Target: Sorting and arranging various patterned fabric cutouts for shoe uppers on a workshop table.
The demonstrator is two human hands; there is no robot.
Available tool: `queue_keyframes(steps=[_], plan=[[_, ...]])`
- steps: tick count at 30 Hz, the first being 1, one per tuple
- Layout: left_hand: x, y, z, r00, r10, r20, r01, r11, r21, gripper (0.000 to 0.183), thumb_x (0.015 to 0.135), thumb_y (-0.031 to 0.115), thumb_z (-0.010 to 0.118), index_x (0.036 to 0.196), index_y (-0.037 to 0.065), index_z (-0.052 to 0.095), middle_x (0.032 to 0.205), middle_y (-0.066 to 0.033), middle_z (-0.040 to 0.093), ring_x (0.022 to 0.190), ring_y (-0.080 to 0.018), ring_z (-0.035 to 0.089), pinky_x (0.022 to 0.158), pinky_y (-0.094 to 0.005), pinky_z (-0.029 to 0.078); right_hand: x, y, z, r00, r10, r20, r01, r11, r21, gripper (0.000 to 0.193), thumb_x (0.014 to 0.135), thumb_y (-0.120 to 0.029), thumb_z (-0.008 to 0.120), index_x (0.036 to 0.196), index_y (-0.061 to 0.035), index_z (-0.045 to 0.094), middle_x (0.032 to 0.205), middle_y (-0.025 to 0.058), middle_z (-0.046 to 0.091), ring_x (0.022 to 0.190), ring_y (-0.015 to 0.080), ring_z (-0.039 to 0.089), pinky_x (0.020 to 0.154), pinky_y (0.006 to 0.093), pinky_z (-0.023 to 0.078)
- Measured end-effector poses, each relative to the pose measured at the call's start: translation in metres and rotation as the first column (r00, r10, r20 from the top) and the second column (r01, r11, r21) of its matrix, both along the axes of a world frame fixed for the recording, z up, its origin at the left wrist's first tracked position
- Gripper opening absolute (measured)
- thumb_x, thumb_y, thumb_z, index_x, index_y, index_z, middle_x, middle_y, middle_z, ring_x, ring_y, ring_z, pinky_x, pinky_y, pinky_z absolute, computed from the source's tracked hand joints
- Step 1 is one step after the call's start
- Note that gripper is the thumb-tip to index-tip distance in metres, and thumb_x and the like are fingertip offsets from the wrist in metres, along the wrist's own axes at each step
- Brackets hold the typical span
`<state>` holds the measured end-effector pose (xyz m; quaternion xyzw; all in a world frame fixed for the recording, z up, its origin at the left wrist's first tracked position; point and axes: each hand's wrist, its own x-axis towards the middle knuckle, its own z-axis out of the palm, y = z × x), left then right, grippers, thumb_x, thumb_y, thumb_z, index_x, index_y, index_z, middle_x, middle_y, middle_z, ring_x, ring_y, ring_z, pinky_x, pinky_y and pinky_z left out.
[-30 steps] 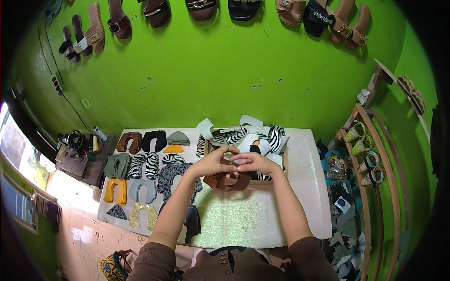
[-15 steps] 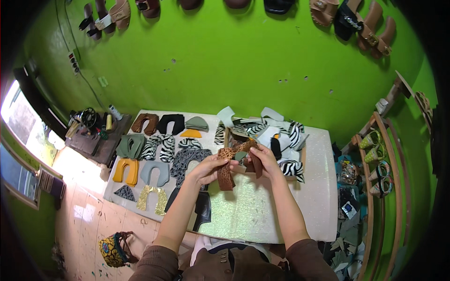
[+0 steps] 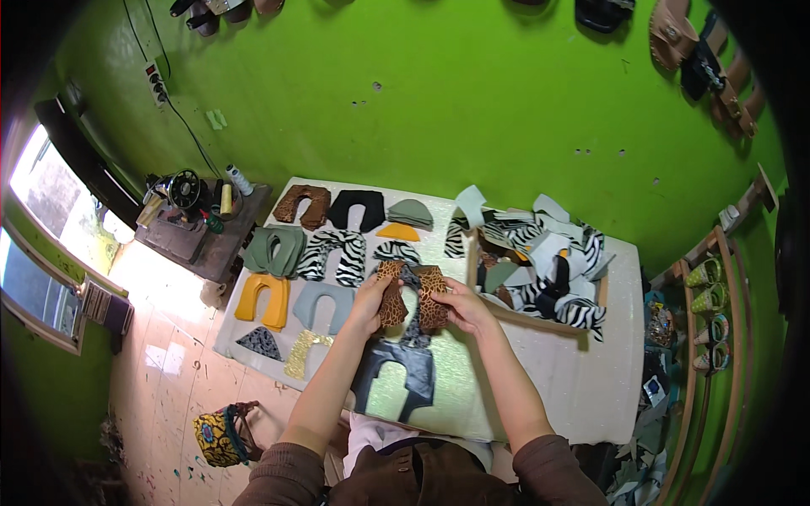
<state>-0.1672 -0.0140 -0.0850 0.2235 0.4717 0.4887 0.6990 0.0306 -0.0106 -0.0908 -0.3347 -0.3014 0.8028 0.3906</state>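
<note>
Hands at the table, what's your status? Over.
Left hand and right hand holding leopard-print material. Material partly hiding grey patterned cutout from view. Scrap-filled box to the right, not between hands.

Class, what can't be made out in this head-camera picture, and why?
Head view:
Gray patterned piece: partly hidden behind the held leopard-print material.
Gold glitter piece: right side covered by the left forearm.
Floor of the box: mostly covered by scraps.
Dark sandal: cut off by the top edge.
</note>
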Motion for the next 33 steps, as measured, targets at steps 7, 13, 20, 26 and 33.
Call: queue_keyframes(steps=[7,13,20,26,33], plan=[[-0.107,0.022,0.009,0.992,-0.123,-0.032,0.122,0.992,-0.018,0.016,0.088,0.012,0.047,0.1,0.003,0.05,0.085,-0.0062,0.058,0.072,-0.0133,0.057,0.066,-0.0253,0.048,-0.1,0.04,-0.027,0.973,-0.224,-0.047,0.224,0.975,-0.012,0.035,0.083,0.0,0.048,0.117,-0.0002,0.043,0.097,0.0102,0.06,0.081,0.0171,0.06,0.07,0.0285,0.05],[-0.206,0.053,0.004,0.911,-0.141,-0.388,0.149,0.989,-0.009,0.008,0.087,0.015,0.051,0.085,0.008,0.054,0.061,0.0054,0.05,0.041,0.0002,0.034,0.035,-0.0164,0.023,-0.199,0.076,-0.026,0.977,-0.213,-0.021,0.211,0.975,-0.069,0.028,0.084,-0.001,0.047,0.113,-0.0006,0.047,0.097,0.0097,0.06,0.083,0.0168,0.06,0.07,0.0283,0.05],[-0.269,0.1,-0.012,0.95,-0.103,-0.296,0.115,0.993,0.021,0.014,0.088,0.02,0.049,0.086,0.008,0.054,0.059,0.0083,0.045,0.043,-0.0002,0.036,0.038,-0.0154,0.027,-0.259,0.108,-0.018,0.98,-0.195,-0.048,0.185,0.969,-0.164,0.029,0.085,0.0,0.043,0.113,-0.0018,0.049,0.1,0.0074,0.059,0.087,0.0168,0.058,0.075,0.0283,0.049],[-0.292,0.156,-0.012,0.942,-0.049,-0.333,0.057,0.998,0.014,0.037,0.087,0.021,0.051,0.115,-0.002,0.049,0.083,-0.001,0.057,0.065,-0.0047,0.051,0.057,-0.0178,0.04,-0.286,0.154,-0.017,0.959,-0.279,-0.056,0.264,0.945,-0.194,0.031,0.085,0.0,0.039,0.115,-0.0009,0.047,0.103,0.0105,0.057,0.09,0.0195,0.058,0.077,0.0306,0.049],[-0.299,0.227,-0.035,0.933,0.051,-0.356,-0.042,0.999,0.031,0.035,0.088,0.018,0.048,0.117,-0.001,0.047,0.076,-0.0012,0.056,0.057,-0.0043,0.05,0.046,-0.018,0.038,-0.3,0.217,-0.063,0.951,-0.309,0.022,0.308,0.935,-0.173,0.035,0.084,0.0,0.041,0.119,-0.0021,0.044,0.103,0.0086,0.057,0.085,0.0172,0.058,0.073,0.0292,0.05]])
